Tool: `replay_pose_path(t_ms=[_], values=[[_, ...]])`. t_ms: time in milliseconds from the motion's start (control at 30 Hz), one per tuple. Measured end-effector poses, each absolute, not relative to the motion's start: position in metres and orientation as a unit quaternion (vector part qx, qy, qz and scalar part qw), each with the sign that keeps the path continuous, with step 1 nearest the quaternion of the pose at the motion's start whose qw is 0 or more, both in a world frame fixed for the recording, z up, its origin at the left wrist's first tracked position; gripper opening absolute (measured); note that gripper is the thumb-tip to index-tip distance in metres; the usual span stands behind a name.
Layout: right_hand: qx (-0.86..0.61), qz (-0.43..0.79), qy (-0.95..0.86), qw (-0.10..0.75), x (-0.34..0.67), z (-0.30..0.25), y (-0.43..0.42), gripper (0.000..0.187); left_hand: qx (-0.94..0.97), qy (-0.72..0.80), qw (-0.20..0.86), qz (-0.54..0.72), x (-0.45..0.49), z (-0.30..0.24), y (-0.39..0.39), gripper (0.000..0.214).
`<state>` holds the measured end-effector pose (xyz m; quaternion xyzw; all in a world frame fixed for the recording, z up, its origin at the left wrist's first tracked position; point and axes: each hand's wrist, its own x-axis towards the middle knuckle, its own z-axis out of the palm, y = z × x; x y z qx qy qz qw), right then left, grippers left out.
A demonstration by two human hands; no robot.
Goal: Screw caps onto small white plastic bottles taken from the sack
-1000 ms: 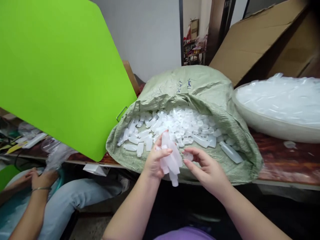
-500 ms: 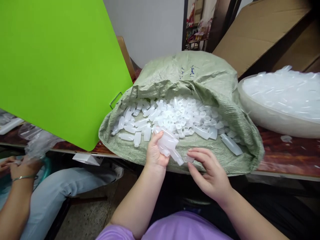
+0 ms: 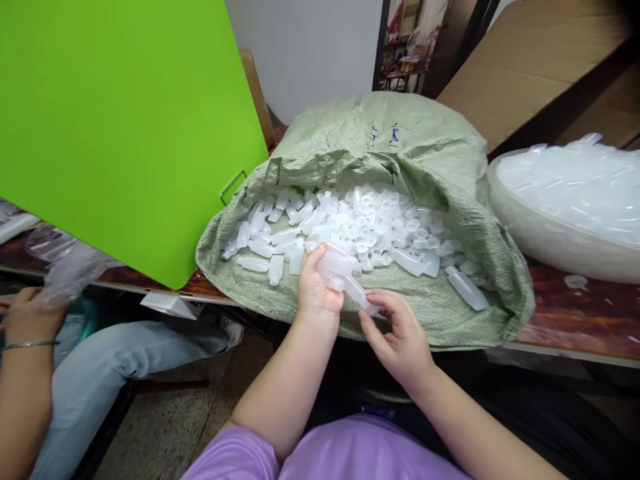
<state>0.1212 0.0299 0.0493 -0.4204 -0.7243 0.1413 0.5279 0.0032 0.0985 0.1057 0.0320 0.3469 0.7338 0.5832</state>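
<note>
An open green woven sack [image 3: 350, 143] lies on the table, full of small translucent white plastic bottles [image 3: 360, 230]. My left hand [image 3: 316, 290] is closed round a bunch of these bottles [image 3: 340, 270] at the sack's front lip. My right hand [image 3: 395, 333] pinches the neck end of one bottle sticking out of that bunch, just right of my left hand. Both hands hover over the sack's near edge.
A large green panel [image 3: 120, 120] covers the left. A bowl of clear plastic pieces [image 3: 565, 200] sits at the right, with cardboard boxes [image 3: 530, 67] behind. Another person's hand [image 3: 30, 313] at the far left holds a clear bag. The wooden table's edge [image 3: 575, 333] runs at the right.
My left hand tilted its bunch of bottles from upright to pointing right. My right hand closed in and pinched the end of one bottle. The view dropped lower.
</note>
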Motion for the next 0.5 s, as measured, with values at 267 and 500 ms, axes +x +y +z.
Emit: replay_pose_path(t_ms=[267,500], values=[[-0.423,0.112,-0.711,0.551,0.135,0.051,0.042,0.03,0.132,0.304,0.644,0.689,0.002,0.097,0.082,0.046],[-0.438,0.2,-0.734,0.479,0.145,0.05,0.042,0.021,0.147,0.323,0.668,0.654,-0.004,0.087,0.081,0.057]])
